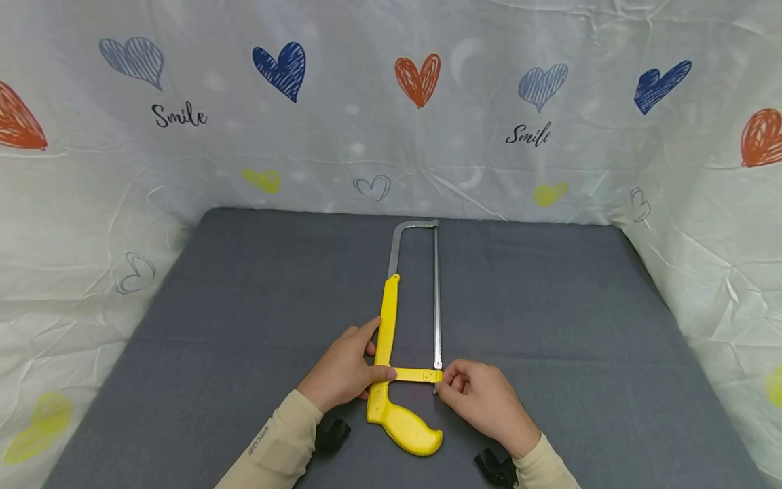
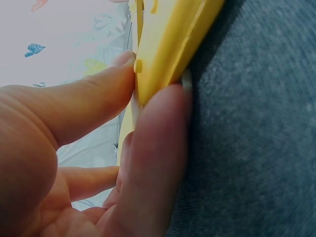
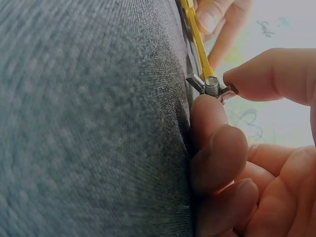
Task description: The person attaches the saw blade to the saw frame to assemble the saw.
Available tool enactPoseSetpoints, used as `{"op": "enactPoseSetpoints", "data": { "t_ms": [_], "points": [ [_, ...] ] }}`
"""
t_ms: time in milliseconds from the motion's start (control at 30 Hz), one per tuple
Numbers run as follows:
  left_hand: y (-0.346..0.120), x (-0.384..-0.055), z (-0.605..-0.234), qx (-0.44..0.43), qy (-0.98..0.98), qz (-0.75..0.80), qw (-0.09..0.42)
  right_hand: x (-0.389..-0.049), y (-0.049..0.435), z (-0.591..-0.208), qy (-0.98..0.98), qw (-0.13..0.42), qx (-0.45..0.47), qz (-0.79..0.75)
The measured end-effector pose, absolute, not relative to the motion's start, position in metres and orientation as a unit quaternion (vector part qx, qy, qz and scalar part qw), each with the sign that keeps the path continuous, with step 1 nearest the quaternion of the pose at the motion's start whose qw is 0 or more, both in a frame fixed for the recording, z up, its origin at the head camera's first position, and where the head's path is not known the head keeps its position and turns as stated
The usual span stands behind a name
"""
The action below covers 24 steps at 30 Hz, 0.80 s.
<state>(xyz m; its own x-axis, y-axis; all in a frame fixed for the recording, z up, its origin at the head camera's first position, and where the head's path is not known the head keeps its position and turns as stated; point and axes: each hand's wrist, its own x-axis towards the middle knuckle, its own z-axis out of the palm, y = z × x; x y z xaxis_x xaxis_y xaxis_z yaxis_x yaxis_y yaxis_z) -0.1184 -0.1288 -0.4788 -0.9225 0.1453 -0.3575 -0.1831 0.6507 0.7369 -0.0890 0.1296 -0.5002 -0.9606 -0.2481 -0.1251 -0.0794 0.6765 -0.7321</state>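
A hacksaw (image 1: 387,326) with a yellow handle and grey metal frame lies flat, its blade (image 1: 436,299) on the right side and its grip toward me. My left hand (image 1: 342,370) holds the yellow frame just above the grip, thumb on the crossbar; in the left wrist view, thumb and fingers close on the yellow body (image 2: 168,44). At the crossbar's right end, my right hand (image 1: 489,401) has thumb and index finger at a metal wing nut (image 3: 196,83) on a threaded screw (image 3: 212,86). From the head view, the fingers mostly hide the nut.
The hacksaw lies on a dark grey cloth-covered table (image 1: 275,272). A white curtain (image 1: 342,136) printed with hearts surrounds its back and sides. Black wrist-worn devices show under the left wrist (image 1: 332,435) and right wrist (image 1: 496,468).
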Motion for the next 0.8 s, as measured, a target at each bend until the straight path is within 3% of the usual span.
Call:
{"op": "enactPoseSetpoints", "data": {
  "t_ms": [800],
  "points": [
    [-0.1280,-0.1166,-0.4757,-0.011,0.889,0.412,0.198,-0.0886,0.1301,-0.4982,0.902,0.118,-0.078,-0.408]
  ]
}}
